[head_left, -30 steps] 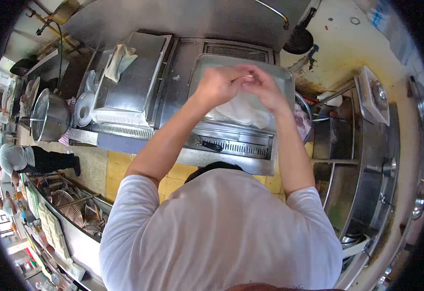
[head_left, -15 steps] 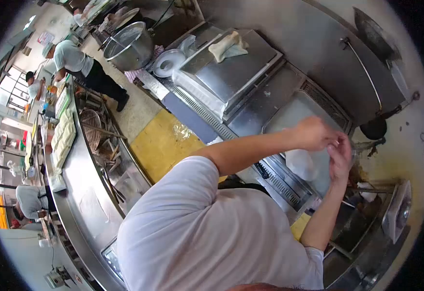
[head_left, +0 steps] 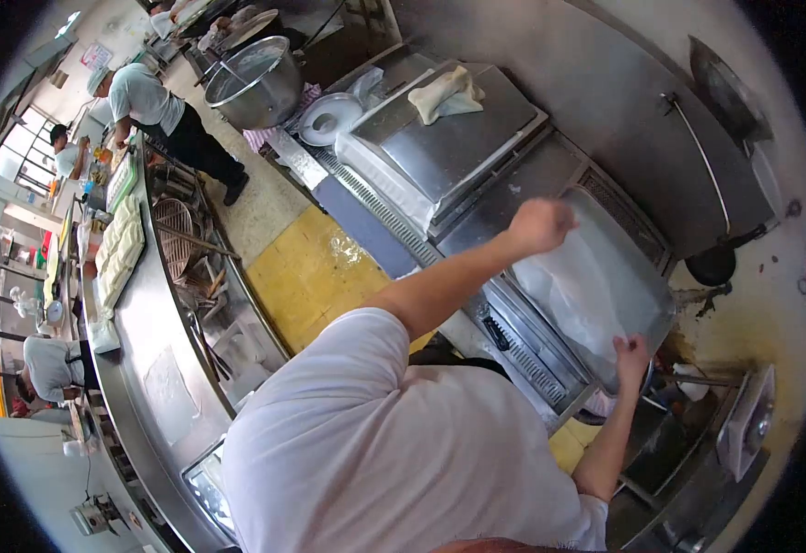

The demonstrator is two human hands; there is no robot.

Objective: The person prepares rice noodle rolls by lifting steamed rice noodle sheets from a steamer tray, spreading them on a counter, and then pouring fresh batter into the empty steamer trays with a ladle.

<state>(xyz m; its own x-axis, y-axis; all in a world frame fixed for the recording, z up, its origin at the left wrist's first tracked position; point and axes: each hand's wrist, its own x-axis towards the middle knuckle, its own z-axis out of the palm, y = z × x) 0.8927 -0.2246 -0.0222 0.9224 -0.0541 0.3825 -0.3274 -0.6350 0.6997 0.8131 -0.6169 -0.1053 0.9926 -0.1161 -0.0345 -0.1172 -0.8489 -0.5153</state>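
Observation:
A thin, whitish, partly see-through cloth (head_left: 573,286) is spread over a flat metal tray (head_left: 638,267) on the steel counter. My left hand (head_left: 543,225) is closed at the cloth's far left edge, raised a little above the counter. At the near right side, my right hand (head_left: 631,358) is closed in a pinch on the cloth's edge. Between both hands the cloth hangs loose and looks pulled wide. Its lower edge reaches the front rim of the tray.
Left of the tray stands a lidded steel box (head_left: 449,138) with a folded cloth (head_left: 446,95) on top. Beyond are a round lid (head_left: 329,118) and a large metal pot (head_left: 257,85). Co-workers (head_left: 150,101) stand along a long steel table (head_left: 159,341) at left.
My hands were close together above the tray, with the white cloth bunched below. Now they are apart, left hand up and left, right hand lower, and the cloth is spread out.

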